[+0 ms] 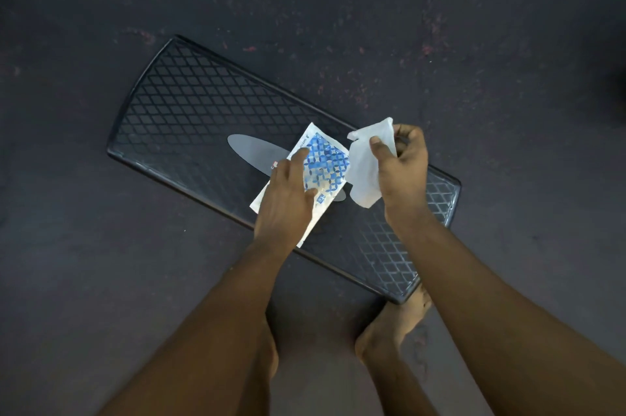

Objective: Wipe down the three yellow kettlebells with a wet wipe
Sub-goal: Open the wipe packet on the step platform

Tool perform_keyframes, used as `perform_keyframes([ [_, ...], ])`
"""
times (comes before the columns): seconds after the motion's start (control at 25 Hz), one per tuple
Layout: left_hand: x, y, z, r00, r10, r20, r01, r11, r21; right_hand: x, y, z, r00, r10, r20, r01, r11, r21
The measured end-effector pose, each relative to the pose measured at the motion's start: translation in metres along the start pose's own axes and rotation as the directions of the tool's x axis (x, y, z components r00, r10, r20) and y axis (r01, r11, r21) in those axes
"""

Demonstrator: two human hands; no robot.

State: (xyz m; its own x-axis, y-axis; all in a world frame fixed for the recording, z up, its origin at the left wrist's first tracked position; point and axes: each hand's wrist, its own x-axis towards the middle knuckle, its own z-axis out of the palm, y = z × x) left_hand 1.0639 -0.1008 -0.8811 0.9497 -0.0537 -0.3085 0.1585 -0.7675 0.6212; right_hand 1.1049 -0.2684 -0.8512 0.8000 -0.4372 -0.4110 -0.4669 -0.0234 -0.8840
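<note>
Kettlebells: none in view; the three yellow ones are outside the frame, so by my reading wiping has not begun.
Wet wipe (366, 171): hangs crumpled from the right hand, just beside the pack and clear of it.
Right hand (401, 161): thumb and curled fingers pinch the wipe near its top, likely to carry it off.
Left hand (288, 193): fingers lie straight on the wipe pack (327, 161), pressing it down, probably so it does not lift with the sheet.
Pack: lies on a black diamond-pattern mat (189, 104) on the dark floor.
Stage: fetching the wipe.
</note>
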Motion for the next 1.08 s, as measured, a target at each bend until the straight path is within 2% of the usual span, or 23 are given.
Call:
perform_keyframes([
  [0.08, 0.002, 0.003, 0.01, 1.0, -0.02, 0.001, 0.02, 1.0, -0.008, 0.0, 0.001, -0.004, 0.999, -0.002, 0.051, 0.002, 1.0, 0.009],
  [0.2, 0.001, 0.004, 0.017, 0.994, -0.008, 0.109, 0.001, 0.998, 0.064, 0.001, -0.002, -0.01, 0.989, 0.027, 0.144, -0.034, 0.998, 0.05],
  [0.24, 0.001, 0.007, 0.015, 0.995, -0.022, 0.102, 0.019, 0.999, 0.032, 0.0, -0.006, -0.013, 0.982, 0.046, 0.182, -0.058, 0.997, 0.058],
  [0.32, 0.004, 0.022, 0.0, 0.997, -0.066, 0.027, 0.069, 0.986, -0.15, -0.004, -0.021, -0.019, 0.948, 0.085, 0.307, -0.115, 0.99, 0.081],
  [0.4, 0.008, 0.045, -0.025, 0.986, -0.159, 0.053, 0.166, 0.875, -0.455, -0.011, -0.047, -0.025, 0.881, 0.097, 0.463, -0.166, 0.98, 0.11],
  [0.48, 0.009, 0.074, -0.057, 0.953, -0.189, 0.235, 0.301, 0.618, -0.726, -0.021, -0.082, -0.034, 0.811, 0.088, 0.578, -0.209, 0.967, 0.146],
  [0.52, 0.009, 0.088, -0.072, 0.934, -0.175, 0.312, 0.356, 0.525, -0.773, -0.025, -0.1, -0.039, 0.791, 0.078, 0.607, -0.225, 0.959, 0.171],
  [0.56, 0.009, 0.102, -0.088, 0.914, -0.171, 0.369, 0.404, 0.485, -0.776, -0.031, -0.118, -0.043, 0.784, 0.067, 0.617, -0.237, 0.951, 0.199],
  [0.68, 0.003, 0.147, -0.143, 0.881, -0.212, 0.423, 0.472, 0.438, -0.765, -0.051, -0.174, -0.058, 0.833, 0.07, 0.549, -0.245, 0.936, 0.254],
  [0.76, -0.007, 0.176, -0.183, 0.926, -0.207, 0.316, 0.378, 0.522, -0.765, -0.068, -0.212, -0.067, 0.877, 0.097, 0.47, -0.228, 0.946, 0.23],
  [0.84, -0.023, 0.209, -0.228, 0.985, -0.155, 0.075, 0.164, 0.712, -0.682, -0.088, -0.253, -0.077, 0.919, 0.123, 0.374, -0.208, 0.958, 0.197],
  [0.88, -0.031, 0.226, -0.249, 0.991, -0.125, -0.04, 0.075, 0.787, -0.612, -0.099, -0.275, -0.083, 0.933, 0.127, 0.338, -0.199, 0.962, 0.189],
  [0.96, -0.048, 0.261, -0.291, 0.979, -0.07, -0.191, -0.038, 0.86, -0.51, -0.121, -0.317, -0.096, 0.931, 0.111, 0.347, -0.183, 0.966, 0.182],
  [1.08, -0.065, 0.301, -0.352, 0.972, 0.0, -0.236, -0.102, 0.902, -0.42, -0.15, -0.375, -0.114, 0.901, 0.082, 0.425, -0.172, 0.969, 0.178],
])
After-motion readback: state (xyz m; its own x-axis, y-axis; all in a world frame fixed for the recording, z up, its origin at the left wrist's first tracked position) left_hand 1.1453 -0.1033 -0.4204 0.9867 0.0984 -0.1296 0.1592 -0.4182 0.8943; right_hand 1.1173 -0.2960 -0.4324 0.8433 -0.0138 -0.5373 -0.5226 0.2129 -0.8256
